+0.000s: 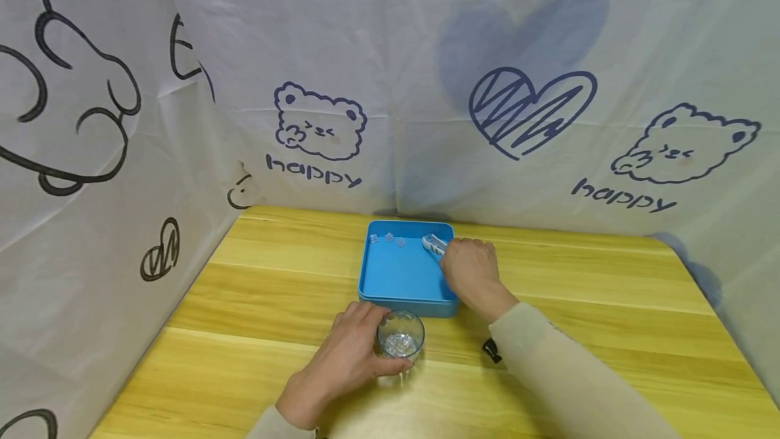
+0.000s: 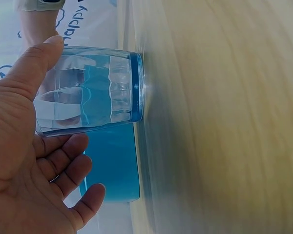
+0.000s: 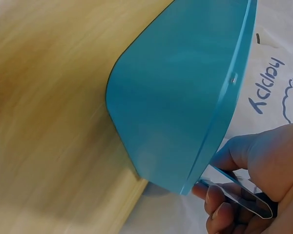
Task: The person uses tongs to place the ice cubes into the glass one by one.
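My left hand (image 1: pixel 347 354) has its thumb and fingers around a clear drinking glass (image 2: pixel 95 92), which stands upright on the table. Small clear pieces lie in the bottom of the glass. With my right hand (image 1: pixel 472 273) I grip a pair of tongs (image 3: pixel 246 200), whose bent metal end shows in the right wrist view. The white tips of the tongs reach into the far right part of a blue square tray (image 1: pixel 396 280). Three small clear cubes (image 1: pixel 388 238) lie near the tray's far left corner. Whether the tips hold anything cannot be made out.
The tray and glass stand on a yellow wood-grain table (image 1: pixel 274 303), the glass just in front of the tray. A small black object (image 1: pixel 491 350) lies beside the right forearm. White cloth (image 1: pixel 420 175) with drawings hangs behind and to the left.
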Motion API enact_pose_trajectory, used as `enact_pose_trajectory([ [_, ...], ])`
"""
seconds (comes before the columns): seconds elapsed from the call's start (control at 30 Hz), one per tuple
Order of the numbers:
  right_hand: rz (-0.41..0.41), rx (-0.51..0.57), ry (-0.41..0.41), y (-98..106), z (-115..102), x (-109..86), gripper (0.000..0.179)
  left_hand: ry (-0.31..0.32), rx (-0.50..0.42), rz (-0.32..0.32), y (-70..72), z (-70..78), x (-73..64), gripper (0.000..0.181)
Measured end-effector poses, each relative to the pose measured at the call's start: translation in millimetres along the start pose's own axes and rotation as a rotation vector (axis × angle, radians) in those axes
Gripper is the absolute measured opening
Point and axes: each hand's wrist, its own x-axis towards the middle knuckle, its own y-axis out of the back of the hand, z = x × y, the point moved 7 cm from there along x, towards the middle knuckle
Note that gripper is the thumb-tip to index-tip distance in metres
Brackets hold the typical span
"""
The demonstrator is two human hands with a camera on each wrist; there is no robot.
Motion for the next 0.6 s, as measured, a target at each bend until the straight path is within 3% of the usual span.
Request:
enact_pose_trajectory([
  [0.47, 0.004, -0.011, 0.103, 7.5, -0.1, -19.3, 0.034, -0.003, -0.019, 0.003, -0.3, 1.1, 1.3, 0.083],
  [0.6, 0.042, -0.010, 0.151, 13.2, -2.6, -28.6, 0.039, 0.002, -0.019, 0.005, -0.2, 0.8, 0.9, 0.082],
])
